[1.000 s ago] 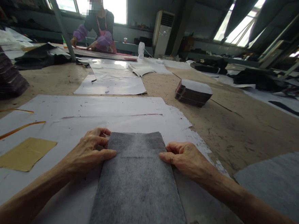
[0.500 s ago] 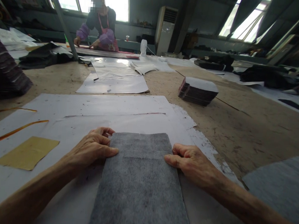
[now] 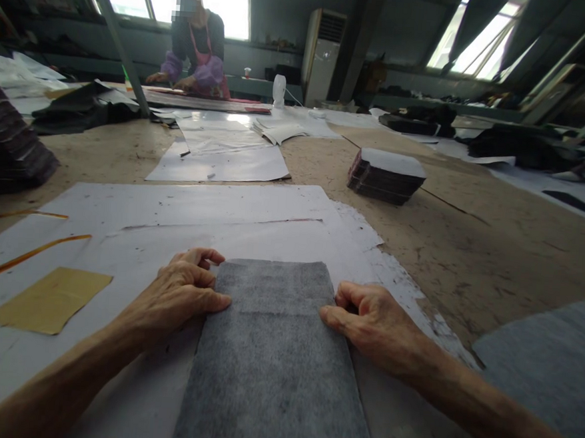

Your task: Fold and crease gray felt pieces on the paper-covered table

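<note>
A long grey piece of felt-like fabric lies in front of me, its near end running out of the bottom of the view. Across it, a little below the far edge, a faint crease shows. My left hand grips its left edge near the far corner, thumb on top and fingers beside and under the edge. On the opposite edge, my right hand pinches the fabric with the thumb on top and the other fingers curled. The undersides of both grips are hidden. Beneath the fabric is a large white sheet.
A tan paper piece and orange strips lie left. A bundled stack stands on the brown table; a tall dark stack is far left. More grey material lies right. A co-worker stands across the table.
Both hands keep their hold at the same edges, and the fabric's far end looks slightly flatter. The view has shifted a little. Across the table, the co-worker's arms have moved slightly.
</note>
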`<state>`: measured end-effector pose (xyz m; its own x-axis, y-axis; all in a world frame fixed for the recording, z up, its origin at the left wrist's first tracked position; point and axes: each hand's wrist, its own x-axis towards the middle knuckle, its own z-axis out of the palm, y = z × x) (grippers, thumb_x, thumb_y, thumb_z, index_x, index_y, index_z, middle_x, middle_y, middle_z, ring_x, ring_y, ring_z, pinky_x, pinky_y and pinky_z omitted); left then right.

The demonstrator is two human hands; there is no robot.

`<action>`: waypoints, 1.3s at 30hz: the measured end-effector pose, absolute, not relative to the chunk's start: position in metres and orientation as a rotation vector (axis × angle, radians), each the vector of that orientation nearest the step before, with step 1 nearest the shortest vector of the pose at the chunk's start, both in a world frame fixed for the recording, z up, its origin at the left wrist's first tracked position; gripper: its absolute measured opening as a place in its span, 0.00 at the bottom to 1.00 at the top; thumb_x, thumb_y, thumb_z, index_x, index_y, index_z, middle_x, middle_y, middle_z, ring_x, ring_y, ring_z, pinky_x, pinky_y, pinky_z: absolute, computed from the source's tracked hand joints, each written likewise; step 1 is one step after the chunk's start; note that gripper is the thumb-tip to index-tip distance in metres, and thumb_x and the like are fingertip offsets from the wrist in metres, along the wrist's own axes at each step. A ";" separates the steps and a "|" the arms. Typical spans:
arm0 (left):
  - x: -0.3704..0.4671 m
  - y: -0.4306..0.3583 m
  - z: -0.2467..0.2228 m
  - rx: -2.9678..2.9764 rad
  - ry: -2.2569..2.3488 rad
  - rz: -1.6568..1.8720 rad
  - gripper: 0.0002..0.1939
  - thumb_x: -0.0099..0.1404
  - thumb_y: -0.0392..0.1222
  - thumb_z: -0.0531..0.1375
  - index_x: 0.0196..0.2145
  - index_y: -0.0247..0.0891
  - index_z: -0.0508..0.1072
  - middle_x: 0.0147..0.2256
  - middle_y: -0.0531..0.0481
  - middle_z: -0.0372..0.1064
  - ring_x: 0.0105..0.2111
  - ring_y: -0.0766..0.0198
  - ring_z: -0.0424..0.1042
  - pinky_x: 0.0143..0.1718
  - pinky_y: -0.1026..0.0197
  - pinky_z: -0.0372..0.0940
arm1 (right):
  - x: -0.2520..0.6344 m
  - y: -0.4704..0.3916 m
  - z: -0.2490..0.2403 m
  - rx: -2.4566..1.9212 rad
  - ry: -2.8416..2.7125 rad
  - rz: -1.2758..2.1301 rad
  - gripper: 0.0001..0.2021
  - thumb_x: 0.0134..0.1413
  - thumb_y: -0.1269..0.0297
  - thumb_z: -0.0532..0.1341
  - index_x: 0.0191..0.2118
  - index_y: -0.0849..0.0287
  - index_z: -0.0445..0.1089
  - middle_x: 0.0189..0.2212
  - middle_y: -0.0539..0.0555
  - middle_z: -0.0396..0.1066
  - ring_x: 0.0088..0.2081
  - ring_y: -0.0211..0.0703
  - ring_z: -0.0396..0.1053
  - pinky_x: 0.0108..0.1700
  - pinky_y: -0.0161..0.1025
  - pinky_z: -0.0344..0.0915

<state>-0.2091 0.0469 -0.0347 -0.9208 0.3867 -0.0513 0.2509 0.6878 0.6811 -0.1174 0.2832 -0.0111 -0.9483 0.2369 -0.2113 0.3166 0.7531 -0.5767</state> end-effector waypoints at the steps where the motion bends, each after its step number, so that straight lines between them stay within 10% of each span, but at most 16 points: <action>1: -0.209 0.047 -0.035 0.518 2.665 1.063 0.16 0.46 0.51 0.58 0.10 0.39 0.64 0.46 0.49 0.63 0.46 0.50 0.60 0.47 0.49 0.57 | -0.117 0.283 -0.011 0.456 2.823 -0.961 0.11 0.41 0.65 0.56 0.16 0.58 0.54 0.14 0.44 0.52 0.20 0.33 0.51 0.23 0.33 0.47; 18: -0.202 0.052 -0.032 0.468 2.745 1.025 0.17 0.44 0.49 0.58 0.08 0.38 0.61 0.45 0.48 0.62 0.47 0.49 0.58 0.46 0.49 0.57 | -0.114 0.269 -0.006 0.585 2.982 -0.357 0.08 0.43 0.64 0.56 0.18 0.58 0.60 0.18 0.50 0.64 0.23 0.37 0.58 0.26 0.35 0.48; 39: -0.205 0.047 -0.037 0.437 2.681 1.065 0.18 0.45 0.50 0.59 0.08 0.38 0.59 0.45 0.48 0.63 0.47 0.48 0.58 0.47 0.48 0.55 | -0.123 0.287 -0.006 0.651 2.725 -0.687 0.12 0.36 0.59 0.58 0.14 0.58 0.56 0.13 0.47 0.56 0.18 0.35 0.55 0.20 0.34 0.47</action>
<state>-0.2048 0.0466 -0.0369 -0.9308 0.3527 -0.0957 0.1909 0.6926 0.6956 -0.1233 0.2866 -0.0059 -0.8671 0.3587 -0.3457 0.4797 0.7884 -0.3851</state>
